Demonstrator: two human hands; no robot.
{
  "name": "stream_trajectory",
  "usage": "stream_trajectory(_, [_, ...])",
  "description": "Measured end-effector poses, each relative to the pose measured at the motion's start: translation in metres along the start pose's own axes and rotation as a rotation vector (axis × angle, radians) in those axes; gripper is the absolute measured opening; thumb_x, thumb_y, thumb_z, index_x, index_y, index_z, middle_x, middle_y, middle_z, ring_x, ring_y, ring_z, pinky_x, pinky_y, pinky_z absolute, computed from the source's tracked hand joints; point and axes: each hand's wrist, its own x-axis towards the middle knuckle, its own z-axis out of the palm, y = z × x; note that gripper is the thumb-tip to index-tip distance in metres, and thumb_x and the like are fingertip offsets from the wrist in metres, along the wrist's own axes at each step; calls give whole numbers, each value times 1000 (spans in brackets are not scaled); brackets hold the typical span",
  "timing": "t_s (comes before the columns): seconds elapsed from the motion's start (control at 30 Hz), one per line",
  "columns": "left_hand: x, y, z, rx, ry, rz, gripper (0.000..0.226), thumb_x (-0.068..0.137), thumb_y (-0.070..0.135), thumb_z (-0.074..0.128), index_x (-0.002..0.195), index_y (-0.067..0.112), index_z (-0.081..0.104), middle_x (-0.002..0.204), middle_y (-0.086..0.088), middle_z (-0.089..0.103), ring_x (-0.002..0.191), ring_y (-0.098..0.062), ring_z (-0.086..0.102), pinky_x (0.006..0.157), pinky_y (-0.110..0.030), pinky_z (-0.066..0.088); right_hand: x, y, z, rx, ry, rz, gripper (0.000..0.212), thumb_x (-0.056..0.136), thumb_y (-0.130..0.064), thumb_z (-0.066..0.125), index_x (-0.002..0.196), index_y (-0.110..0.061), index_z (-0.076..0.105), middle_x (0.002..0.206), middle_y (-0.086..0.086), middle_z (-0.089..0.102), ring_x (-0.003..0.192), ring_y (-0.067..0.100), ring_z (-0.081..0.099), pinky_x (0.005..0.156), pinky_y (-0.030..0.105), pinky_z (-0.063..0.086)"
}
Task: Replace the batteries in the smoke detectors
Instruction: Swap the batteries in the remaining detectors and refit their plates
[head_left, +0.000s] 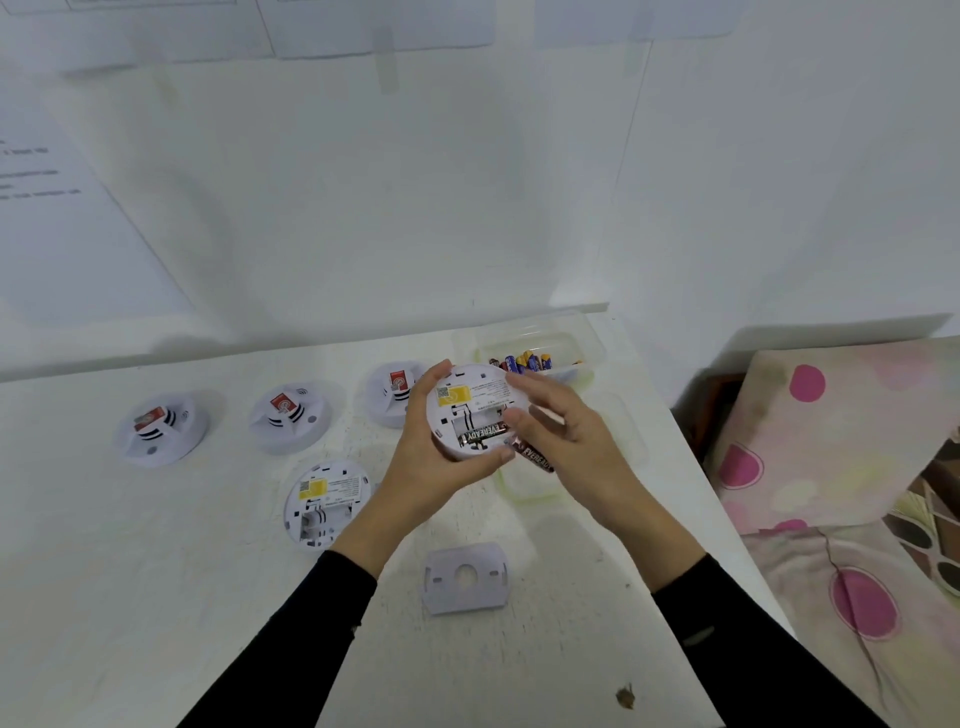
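My left hand grips a round white smoke detector above the table, its back with a yellow label facing me. One black battery lies in its open compartment. My right hand holds a second black battery at the detector's right edge, fingers touching the compartment. Another opened detector lies back-up on the table. Three detectors sit face-up in a row behind. A white mounting plate lies near me.
A clear plastic box of several batteries stands at the table's back right. A clear lid lies under my right hand. The white table ends at right, beside a cushion with pink dots. A wall stands behind.
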Motion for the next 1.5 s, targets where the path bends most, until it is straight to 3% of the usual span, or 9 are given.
stream_trajectory(0.17, [6, -6, 13, -154, 46, -79, 89, 76, -8, 75, 145, 26, 31, 125, 7, 59, 107, -7, 68, 84, -25, 56, 2, 8, 17, 70, 107, 65, 27, 100, -33, 47, 122, -30, 63, 124, 2, 63, 85, -1, 59, 68, 15, 48])
stream_trajectory(0.37, [13, -18, 20, -181, 178, -123, 87, 74, 15, 83, 141, 35, 31, 134, -4, 58, 112, -10, 66, 95, -28, 53, 13, 3, 30, -12, 282, 183, 27, 100, -44, 40, 121, -31, 51, 106, -6, 66, 89, 12, 68, 78, 31, 57])
stream_trajectory(0.53, [16, -13, 15, -37, 218, -44, 95, 74, 15, 85, 147, 32, 26, 141, 5, 47, 118, -2, 59, 93, -17, 51, 14, -6, 24, 43, 175, 415, 44, 100, -51, 33, 95, -11, 51, 59, 1, 58, 43, 13, 44, 42, 23, 36])
stream_trajectory(0.67, [13, -7, 9, -12, 184, -39, 97, 71, 21, 86, 147, 37, 27, 139, 17, 41, 121, 0, 55, 97, -24, 52, 17, -12, 11, 316, 201, 531, 37, 101, -40, 31, 89, -17, 58, 62, -2, 44, 50, 12, 33, 49, 25, 28])
stream_trajectory(0.83, [7, -1, 2, -31, 27, -81, 97, 74, 3, 83, 147, 35, 28, 138, 10, 46, 113, -3, 64, 87, -26, 56, 15, -15, -8, -3, 139, 60, 18, 100, -28, 49, 112, -26, 62, 107, -9, 64, 100, 8, 59, 86, 26, 47])
stream_trajectory(0.93, [6, 1, 1, -57, -71, -118, 96, 75, 0, 81, 148, 33, 28, 139, 1, 52, 115, -13, 66, 87, -28, 57, 15, -25, -12, -233, -89, -32, 23, 91, -40, 58, 112, -42, 67, 148, -21, 35, 139, 1, 24, 104, 15, 26])
stream_trajectory(1.1, [4, 3, 5, -77, -149, -133, 94, 78, -9, 76, 146, 34, 28, 129, 9, 64, 115, -17, 66, 87, -30, 56, 18, -23, -4, -491, -262, -37, 24, 87, -45, 64, 109, -52, 65, 158, -24, 8, 145, 7, -7, 118, 48, 6])
stream_trajectory(1.27, [3, 4, 3, -100, -175, -133, 96, 78, -8, 76, 148, 35, 26, 133, 6, 60, 116, -17, 66, 89, -31, 56, 19, -21, -12, -657, -309, -78, 27, 90, -47, 58, 115, -56, 61, 158, -23, 6, 145, 7, -9, 118, 44, 1])
stream_trajectory(1.5, [11, 3, 1, -487, -72, -323, 46, 94, 16, 58, 134, 35, 50, 137, -3, 58, 113, -23, 66, 82, -38, 58, 17, -11, -22, 299, -146, 315, 43, 98, -24, 52, 140, -28, 46, 137, 1, 56, 119, 18, 58, 104, 43, 46])
